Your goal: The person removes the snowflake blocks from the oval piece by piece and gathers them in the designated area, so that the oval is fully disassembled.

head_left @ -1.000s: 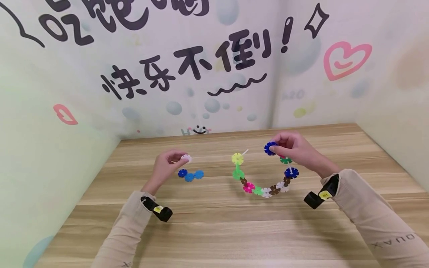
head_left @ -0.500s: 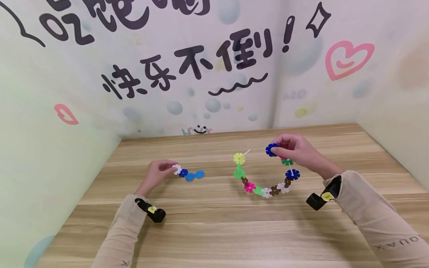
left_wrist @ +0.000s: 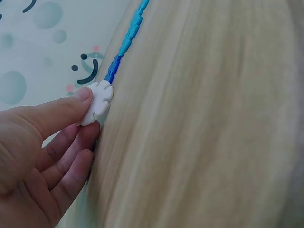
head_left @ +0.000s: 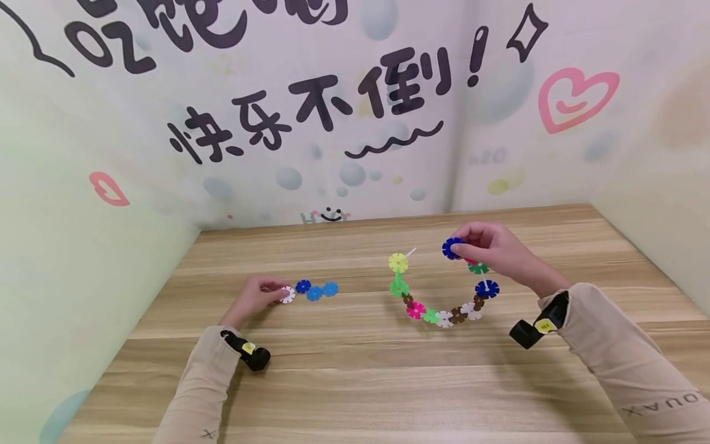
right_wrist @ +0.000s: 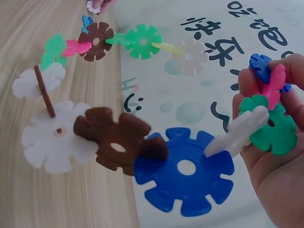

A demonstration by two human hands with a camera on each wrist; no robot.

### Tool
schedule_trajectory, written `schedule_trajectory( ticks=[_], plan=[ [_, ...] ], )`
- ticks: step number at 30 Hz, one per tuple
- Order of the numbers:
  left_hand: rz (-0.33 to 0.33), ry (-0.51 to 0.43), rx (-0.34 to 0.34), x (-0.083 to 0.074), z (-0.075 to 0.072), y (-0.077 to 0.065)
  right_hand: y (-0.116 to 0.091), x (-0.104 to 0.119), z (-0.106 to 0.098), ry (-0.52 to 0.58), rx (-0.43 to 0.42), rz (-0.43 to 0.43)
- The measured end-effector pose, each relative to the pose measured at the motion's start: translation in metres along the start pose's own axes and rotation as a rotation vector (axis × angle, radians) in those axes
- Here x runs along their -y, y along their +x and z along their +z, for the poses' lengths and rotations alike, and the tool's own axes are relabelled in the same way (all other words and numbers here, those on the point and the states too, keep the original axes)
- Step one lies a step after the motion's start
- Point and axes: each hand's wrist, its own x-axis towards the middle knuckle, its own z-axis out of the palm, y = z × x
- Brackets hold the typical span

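Note:
At the left of the table, my left hand point(head_left: 255, 299) pinches a white snowflake disc point(left_wrist: 100, 100) between thumb and fingers, low over the wood. Just right of it lie a dark blue disc point(head_left: 303, 286) and two light blue discs point(head_left: 314, 294) joined in a row. My right hand point(head_left: 496, 248) holds up a dark blue disc point(head_left: 450, 248) at one end of a curved chain of interlocked snowflake discs. Pink point(right_wrist: 275, 88) and green point(right_wrist: 256, 137) discs sit beside those fingers. The chain's other end, with a yellow disc point(head_left: 398, 263) and a pale disc seen edge-on, stands free of both hands.
The wooden table point(head_left: 366, 394) meets a printed backdrop point(head_left: 249, 191) along its far edge, with pale walls on both sides. A black wrist camera point(head_left: 252, 354) is strapped to the left cuff, another camera point(head_left: 527, 333) to the right.
My left hand has carried the white disc left and down, from above the blue row to its left side. The right hand and the chain have shifted only slightly right.

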Motion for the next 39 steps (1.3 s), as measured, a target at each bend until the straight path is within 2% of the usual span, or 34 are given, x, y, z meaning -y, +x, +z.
schedule_trajectory(
  ticks=[8, 15, 19, 25, 29, 32, 39],
  plan=[
    [0.053, 0.027, 0.009, 0.001, 0.001, 0.0, 0.0, 0.0, 0.0, 0.009, 0.007, -0.004],
    [0.085, 0.007, 0.01, 0.001, 0.003, 0.001, 0.001, -0.002, 0.001, 0.039, 0.024, -0.019],
    [0.068, -0.008, 0.001, 0.002, 0.002, 0.0, 0.002, -0.002, 0.003, 0.041, 0.032, -0.032],
    [0.037, -0.06, -0.065, -0.004, 0.001, 0.001, 0.003, -0.001, 0.005, 0.042, 0.041, -0.055],
    [0.09, -0.089, -0.092, -0.016, 0.002, 0.002, 0.003, 0.0, 0.007, 0.04, 0.042, -0.055],
    [0.146, -0.083, -0.095, -0.031, 0.002, 0.0, 0.004, 0.0, 0.008, 0.042, 0.038, -0.044],
    [0.274, -0.162, -0.071, -0.09, 0.006, -0.016, 0.007, 0.0, 0.012, 0.031, 0.029, -0.026]
  ],
)
